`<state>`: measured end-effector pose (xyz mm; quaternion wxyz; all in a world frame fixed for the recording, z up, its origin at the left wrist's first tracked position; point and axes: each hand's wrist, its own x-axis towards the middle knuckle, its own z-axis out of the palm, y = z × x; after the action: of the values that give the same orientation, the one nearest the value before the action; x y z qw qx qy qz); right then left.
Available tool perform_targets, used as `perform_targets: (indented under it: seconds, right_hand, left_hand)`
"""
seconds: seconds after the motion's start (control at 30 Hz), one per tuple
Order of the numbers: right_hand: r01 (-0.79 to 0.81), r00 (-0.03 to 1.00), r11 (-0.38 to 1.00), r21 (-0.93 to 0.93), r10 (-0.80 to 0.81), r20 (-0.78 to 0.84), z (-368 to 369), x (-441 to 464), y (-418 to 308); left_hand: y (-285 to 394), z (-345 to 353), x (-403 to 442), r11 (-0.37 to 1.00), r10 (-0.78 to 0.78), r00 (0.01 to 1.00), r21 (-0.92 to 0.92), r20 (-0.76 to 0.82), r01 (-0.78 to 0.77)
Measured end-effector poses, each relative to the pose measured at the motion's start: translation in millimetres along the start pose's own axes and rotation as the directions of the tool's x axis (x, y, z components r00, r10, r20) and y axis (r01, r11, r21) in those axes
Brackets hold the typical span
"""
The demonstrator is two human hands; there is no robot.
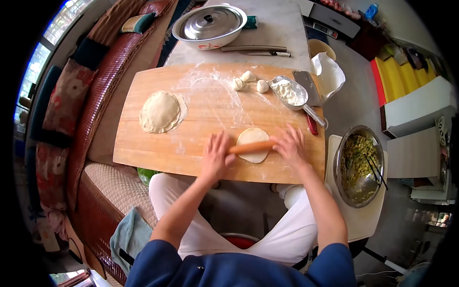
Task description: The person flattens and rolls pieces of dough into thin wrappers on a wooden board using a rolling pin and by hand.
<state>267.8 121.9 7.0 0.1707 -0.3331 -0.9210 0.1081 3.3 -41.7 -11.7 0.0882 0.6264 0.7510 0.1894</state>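
A small wooden rolling pin (253,147) lies across a flat round of dough (254,157) near the front edge of the wooden board (201,162). My left hand (218,154) is on the pin's left end, its fingers slightly blurred. On the right end rests my right hand (288,143), fingers spread forward over it. To the left, a stack of rolled wrappers (161,112) sits on the board. Several small dough balls, one of them set apart (262,86), lie behind the round, beside a metal scoop of flour (290,93).
A cleaver (307,87) lies at the board's right. A lidded basin (209,26) and a knife (267,53) are behind the board. On the right stands a steel bowl of chopped filling (359,165) with chopsticks. A flour bag (328,74) hangs beyond the scoop.
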Motion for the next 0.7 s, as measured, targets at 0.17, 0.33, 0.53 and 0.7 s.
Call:
perform_targets:
  seconds: [0.17, 0.33, 0.53, 0.7]
  right_hand:
    - [-0.081, 0.997, 0.995, 0.052, 0.082, -0.009, 26.0, 30.9, 35.9]
    - [-0.024, 0.999, 0.994, 0.102, 0.018, 0.051, 7.6, -45.8, 28.6]
    - [-0.003, 1.0, 1.0, 0.009, 0.003, 0.008, 14.2, 22.3, 20.7]
    - [-0.028, 1.0, 0.996, 0.088, 0.028, -0.001, 27.7, 15.7, 50.1]
  left_hand:
    - [-13.6, 0.7, 68.2, 0.999, -0.053, 0.992, -0.017, -0.116, 0.051]
    - [32.2, -14.0, -42.0, 0.992, 0.122, 0.982, -0.021, 0.143, -0.121]
    - [-10.8, 2.4, 29.4, 0.999, -0.04, 0.997, 0.003, -0.063, 0.04]
    - [-12.1, 10.7, 64.9, 0.999, -0.027, 0.996, 0.035, -0.08, 0.03]
